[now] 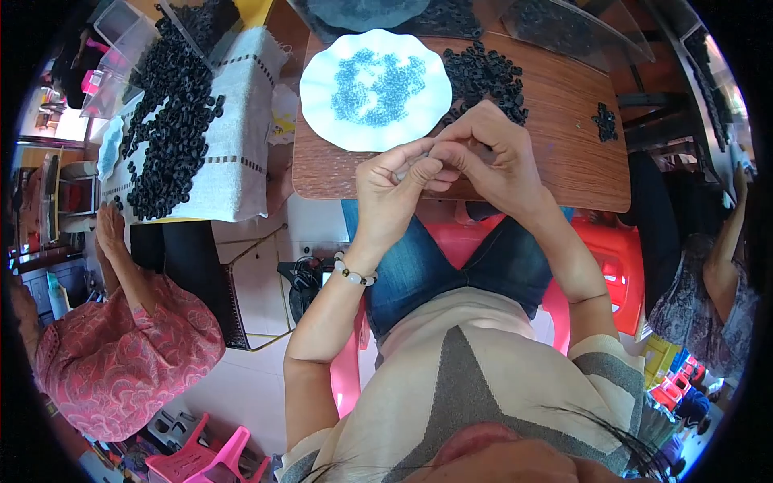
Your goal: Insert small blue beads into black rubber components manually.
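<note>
My left hand (388, 191) and my right hand (495, 165) meet above the near edge of a brown wood-grain table (576, 173). Their fingers are bent and pinched together at the tips. A small greyish bit shows in the left fingers, but its kind is too small to make out. Whatever the right fingertips pinch is hidden. Just beyond the hands lies a white plate (314, 101) with a scalloped rim, holding many small clear pieces (374, 113). Right of the plate is a pile of small black parts (487, 76).
A few more black parts (605, 122) lie at the table's right. Clear bins (564, 36) stand along the back. On the left, a cloth-covered table (241, 153) bears a large black heap (165, 137); a person in red patterned clothing (133, 354) sits there. Another person (696, 298) is at right.
</note>
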The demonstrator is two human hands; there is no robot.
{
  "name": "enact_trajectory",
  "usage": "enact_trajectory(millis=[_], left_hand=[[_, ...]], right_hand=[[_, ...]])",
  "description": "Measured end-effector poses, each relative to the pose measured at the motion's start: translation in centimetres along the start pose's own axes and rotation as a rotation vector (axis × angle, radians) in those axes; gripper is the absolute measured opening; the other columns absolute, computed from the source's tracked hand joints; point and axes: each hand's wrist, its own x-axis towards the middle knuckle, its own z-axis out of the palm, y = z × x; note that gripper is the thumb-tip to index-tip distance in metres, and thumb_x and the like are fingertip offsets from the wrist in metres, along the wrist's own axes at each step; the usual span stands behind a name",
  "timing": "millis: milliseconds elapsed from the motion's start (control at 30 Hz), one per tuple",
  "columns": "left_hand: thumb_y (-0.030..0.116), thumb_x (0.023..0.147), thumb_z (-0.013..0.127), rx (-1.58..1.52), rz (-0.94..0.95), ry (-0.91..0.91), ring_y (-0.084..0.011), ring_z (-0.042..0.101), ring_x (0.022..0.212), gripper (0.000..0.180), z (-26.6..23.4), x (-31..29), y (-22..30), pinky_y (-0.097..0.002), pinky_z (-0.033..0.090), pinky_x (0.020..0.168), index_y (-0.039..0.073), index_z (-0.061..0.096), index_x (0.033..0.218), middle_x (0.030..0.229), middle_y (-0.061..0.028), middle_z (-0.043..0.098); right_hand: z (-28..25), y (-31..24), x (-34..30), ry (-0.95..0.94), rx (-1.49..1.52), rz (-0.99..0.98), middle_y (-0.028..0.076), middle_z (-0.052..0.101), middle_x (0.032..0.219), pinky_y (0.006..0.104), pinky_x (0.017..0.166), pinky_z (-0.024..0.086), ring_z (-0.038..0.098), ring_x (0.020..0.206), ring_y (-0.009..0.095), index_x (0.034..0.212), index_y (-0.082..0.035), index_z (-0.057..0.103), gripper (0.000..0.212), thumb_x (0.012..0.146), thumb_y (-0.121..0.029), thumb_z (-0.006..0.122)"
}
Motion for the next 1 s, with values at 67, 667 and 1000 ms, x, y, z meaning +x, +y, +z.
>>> enact_trajectory(millis=[67, 667, 1000], left_hand=[[0.018, 0.1, 0.07, -0.012, -0.006, -0.019, -0.0192, 0.076, 0.087, 0.037, -0.1, 0.1, -0.1, -0.0297, 0.063, 0.076, -0.007, 0.066, 0.126, 0.102, -0.0145, 0.076], [0.002, 0.085, 0.082, 0.371, -0.018, -0.114, -0.0084, 0.068, 0.078, 0.033, 0.7, -0.2, -1.0, -0.0213, 0.054, 0.067, 0.001, 0.076, 0.117, 0.093, -0.0061, 0.074], [-0.001, 0.083, 0.083, 0.492, 0.055, -0.076, -0.0088, 0.066, 0.082, 0.038, 0.4, -0.2, -1.7, -0.0222, 0.054, 0.072, -0.001, 0.075, 0.119, 0.099, -0.0071, 0.073]], right_hand=[[-0.3, -0.8, -0.5, -0.036, 0.232, 0.378, 0.001, 0.068, 0.084, 0.0253, 0.066, 0.047, 0.059, 0.077, 0.008, 0.098, -0.004, 0.073, 0.013, 0.092, -0.014, 0.079], [-8.0, 6.0, -3.3, 0.096, -0.264, 0.389, 0.01, 0.072, 0.086, 0.0353, 0.079, 0.051, 0.064, 0.081, 0.024, 0.101, -0.005, 0.073, 0.01, 0.094, -0.01, 0.071], [-9.9, 10.1, -4.2, -0.114, -0.397, 0.307, 0.007, 0.069, 0.095, 0.0352, 0.079, 0.05, 0.06, 0.092, 0.024, 0.108, -0.006, 0.074, 0.016, 0.091, -0.005, 0.073]])
